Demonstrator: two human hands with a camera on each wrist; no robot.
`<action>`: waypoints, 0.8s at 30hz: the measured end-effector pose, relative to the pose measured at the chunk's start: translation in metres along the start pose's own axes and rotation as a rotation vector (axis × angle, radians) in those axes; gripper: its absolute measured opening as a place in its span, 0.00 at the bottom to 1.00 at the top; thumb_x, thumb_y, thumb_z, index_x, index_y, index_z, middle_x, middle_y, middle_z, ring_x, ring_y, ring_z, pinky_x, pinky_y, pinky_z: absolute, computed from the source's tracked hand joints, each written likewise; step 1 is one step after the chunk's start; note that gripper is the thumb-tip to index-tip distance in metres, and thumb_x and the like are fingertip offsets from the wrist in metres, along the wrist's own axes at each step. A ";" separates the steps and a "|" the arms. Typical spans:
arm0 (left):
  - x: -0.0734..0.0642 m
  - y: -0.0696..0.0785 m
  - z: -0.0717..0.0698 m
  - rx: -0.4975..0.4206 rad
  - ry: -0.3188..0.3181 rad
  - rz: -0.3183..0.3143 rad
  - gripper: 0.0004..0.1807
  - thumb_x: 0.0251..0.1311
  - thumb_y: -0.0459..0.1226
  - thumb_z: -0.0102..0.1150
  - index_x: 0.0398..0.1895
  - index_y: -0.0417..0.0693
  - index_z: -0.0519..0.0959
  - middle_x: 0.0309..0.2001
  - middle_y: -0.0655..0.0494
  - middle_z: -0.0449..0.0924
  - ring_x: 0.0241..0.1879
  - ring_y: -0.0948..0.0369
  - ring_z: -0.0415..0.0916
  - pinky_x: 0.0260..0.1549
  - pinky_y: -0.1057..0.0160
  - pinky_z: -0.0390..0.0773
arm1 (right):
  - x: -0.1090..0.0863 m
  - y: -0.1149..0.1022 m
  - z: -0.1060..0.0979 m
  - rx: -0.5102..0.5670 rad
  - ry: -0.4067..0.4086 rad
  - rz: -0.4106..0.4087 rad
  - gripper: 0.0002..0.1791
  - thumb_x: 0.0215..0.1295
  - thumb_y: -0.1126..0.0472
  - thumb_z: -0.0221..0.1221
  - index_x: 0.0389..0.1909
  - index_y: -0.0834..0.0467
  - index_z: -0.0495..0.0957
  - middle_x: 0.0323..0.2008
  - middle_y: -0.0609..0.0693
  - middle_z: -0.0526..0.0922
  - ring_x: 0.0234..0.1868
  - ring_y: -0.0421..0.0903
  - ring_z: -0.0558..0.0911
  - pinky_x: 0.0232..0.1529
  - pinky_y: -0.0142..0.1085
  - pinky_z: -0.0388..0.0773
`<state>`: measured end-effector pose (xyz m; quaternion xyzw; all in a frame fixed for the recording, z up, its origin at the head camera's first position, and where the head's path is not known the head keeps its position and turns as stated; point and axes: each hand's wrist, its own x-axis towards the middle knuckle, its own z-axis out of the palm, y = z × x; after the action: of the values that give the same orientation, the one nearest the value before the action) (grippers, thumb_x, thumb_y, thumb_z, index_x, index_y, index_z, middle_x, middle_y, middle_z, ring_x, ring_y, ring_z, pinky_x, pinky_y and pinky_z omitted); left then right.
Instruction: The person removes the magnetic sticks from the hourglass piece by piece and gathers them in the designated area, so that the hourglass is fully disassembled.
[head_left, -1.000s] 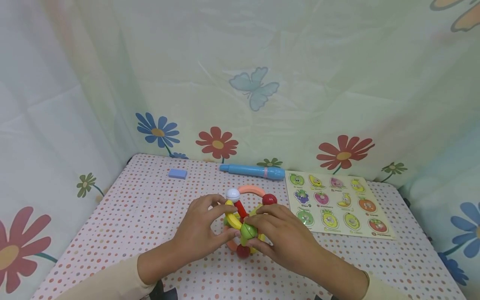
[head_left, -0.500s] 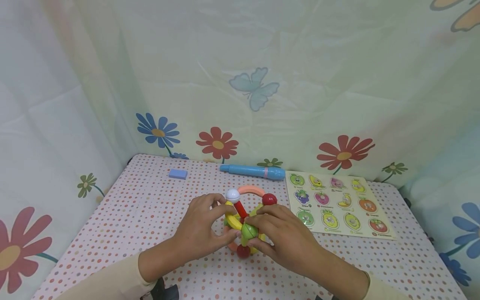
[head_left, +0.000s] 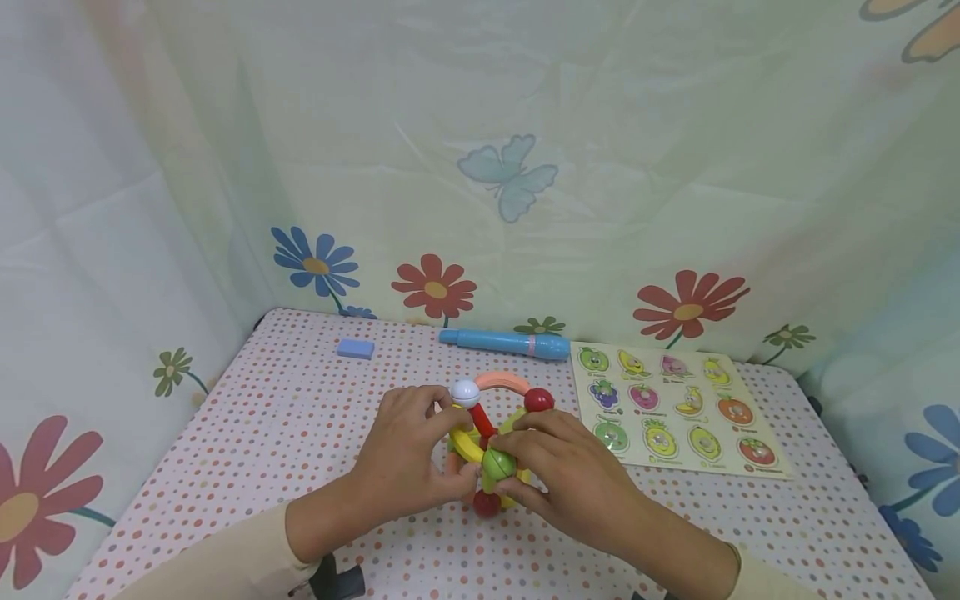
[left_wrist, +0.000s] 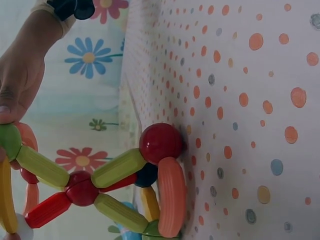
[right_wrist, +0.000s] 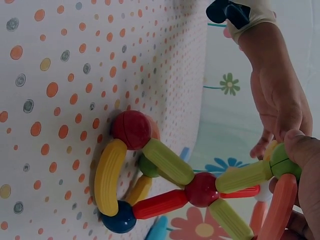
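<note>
Between both hands stands a structure of magnetic balls and rods, with a red ball (right_wrist: 202, 189) at its hub and green and red straight rods running out from it. My left hand (head_left: 405, 450) holds the yellow curved rod (head_left: 467, 446) at its upper end, fingertips right beside the white ball (head_left: 464, 392), thumb low near the green ball (head_left: 498, 462). My right hand (head_left: 573, 471) pinches that green ball between thumb and fingers. An orange curved rod (head_left: 502, 380) arches at the back to a red ball (head_left: 538, 400). A blue ball (right_wrist: 118, 217) shows low down in the right wrist view.
A blue toy microphone (head_left: 504, 342) lies at the back of the dotted table (head_left: 300, 417). Right of it is a fruit picture board (head_left: 678, 408). A small blue block (head_left: 356, 347) lies at the back left. Floral curtains (head_left: 510, 100) surround the table.
My left hand and wrist have shifted slightly right, with the fingers moving a little along the yellow curved rod. The right hand and the structure look nearly unmoved.
</note>
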<state>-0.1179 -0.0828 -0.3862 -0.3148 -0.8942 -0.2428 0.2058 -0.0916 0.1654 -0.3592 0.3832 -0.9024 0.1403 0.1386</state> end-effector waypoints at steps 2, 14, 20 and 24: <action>0.000 0.000 0.000 0.017 0.003 0.008 0.21 0.46 0.55 0.73 0.42 0.60 0.84 0.49 0.57 0.74 0.45 0.61 0.69 0.52 0.48 0.69 | 0.000 0.000 0.000 -0.001 0.000 0.002 0.28 0.59 0.41 0.72 0.58 0.46 0.81 0.51 0.38 0.82 0.58 0.40 0.73 0.57 0.39 0.76; -0.008 0.002 -0.001 -0.021 -0.098 0.033 0.24 0.59 0.58 0.70 0.56 0.63 0.84 0.61 0.50 0.69 0.59 0.55 0.65 0.60 0.44 0.64 | -0.001 -0.001 0.000 -0.009 -0.004 0.001 0.28 0.60 0.40 0.71 0.59 0.46 0.81 0.50 0.38 0.82 0.58 0.40 0.72 0.57 0.39 0.76; -0.008 0.002 0.000 -0.047 -0.108 0.020 0.19 0.59 0.54 0.72 0.52 0.62 0.84 0.60 0.50 0.69 0.58 0.56 0.64 0.59 0.45 0.63 | -0.001 -0.001 0.000 -0.008 -0.011 0.007 0.28 0.60 0.40 0.71 0.58 0.46 0.81 0.50 0.38 0.82 0.58 0.40 0.73 0.57 0.39 0.76; -0.008 0.002 0.000 -0.058 -0.100 0.039 0.18 0.59 0.54 0.72 0.49 0.61 0.84 0.59 0.49 0.68 0.58 0.56 0.64 0.58 0.45 0.62 | -0.001 -0.001 0.000 -0.007 -0.013 0.013 0.28 0.60 0.40 0.71 0.58 0.46 0.82 0.50 0.38 0.82 0.58 0.40 0.73 0.57 0.40 0.76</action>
<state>-0.1107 -0.0849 -0.3894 -0.3495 -0.8897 -0.2486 0.1562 -0.0906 0.1655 -0.3590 0.3775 -0.9063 0.1358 0.1330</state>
